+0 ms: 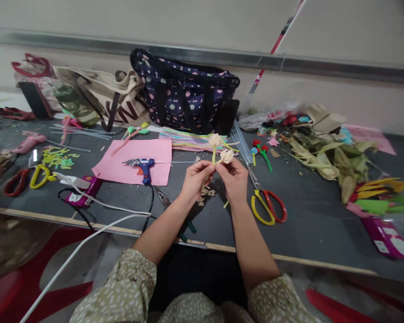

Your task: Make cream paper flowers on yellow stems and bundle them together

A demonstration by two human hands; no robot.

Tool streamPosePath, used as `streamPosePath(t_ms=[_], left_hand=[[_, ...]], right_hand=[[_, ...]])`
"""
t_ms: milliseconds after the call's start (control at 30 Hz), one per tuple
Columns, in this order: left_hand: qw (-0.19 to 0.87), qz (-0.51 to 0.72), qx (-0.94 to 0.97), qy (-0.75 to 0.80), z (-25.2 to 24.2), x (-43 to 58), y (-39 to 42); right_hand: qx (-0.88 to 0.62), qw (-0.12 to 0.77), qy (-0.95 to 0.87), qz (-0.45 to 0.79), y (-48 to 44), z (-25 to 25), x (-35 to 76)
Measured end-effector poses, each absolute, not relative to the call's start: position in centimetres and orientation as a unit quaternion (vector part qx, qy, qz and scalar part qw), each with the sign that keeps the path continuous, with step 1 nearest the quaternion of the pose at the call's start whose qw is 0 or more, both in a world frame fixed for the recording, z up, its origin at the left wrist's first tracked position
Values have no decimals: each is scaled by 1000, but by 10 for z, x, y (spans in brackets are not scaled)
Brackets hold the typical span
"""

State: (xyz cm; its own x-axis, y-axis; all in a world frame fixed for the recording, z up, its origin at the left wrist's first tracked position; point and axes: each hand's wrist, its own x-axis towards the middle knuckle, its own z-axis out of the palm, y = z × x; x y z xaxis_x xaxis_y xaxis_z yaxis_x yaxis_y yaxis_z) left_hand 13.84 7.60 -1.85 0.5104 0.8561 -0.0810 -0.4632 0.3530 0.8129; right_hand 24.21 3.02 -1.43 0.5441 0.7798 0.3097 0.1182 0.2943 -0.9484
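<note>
Above the middle of the table, my left hand (198,178) and my right hand (234,179) meet around a small craft flower (216,140). It has a yellow-green stem and cream heads, one upright and one leaning right over my right thumb. Fingertips of both hands pinch the stem where it forks; its lower end is mostly hidden behind my fingers. Small tan cut pieces (207,194) lie beneath my hands. Left of them, a blue glue gun (144,168) rests on a pink sheet (158,154), and pliers (163,196) lie partly under my left forearm.
Scissors (269,206) with red and yellow handles lie right of my hands. Pastel sticks (195,138) and bags (185,94) stand behind. Dried husks (326,157) are at the right. A white cable (87,237) crosses the front edge near a purple power strip (84,193).
</note>
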Motion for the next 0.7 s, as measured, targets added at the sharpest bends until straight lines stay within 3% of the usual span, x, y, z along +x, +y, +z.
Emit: streamPosePath(t_ms=[333,533,700], left_hand=[[771,428,392,260,-21,139,76],[760,442,400,259,-22,138,77],[775,427,384,265,-22,139,78]], right_hand=[[-529,718,-398,217,31,-18,238],[-528,696,-404,273,30,-17,241],[-549,680,-430,225,28,-16,243]])
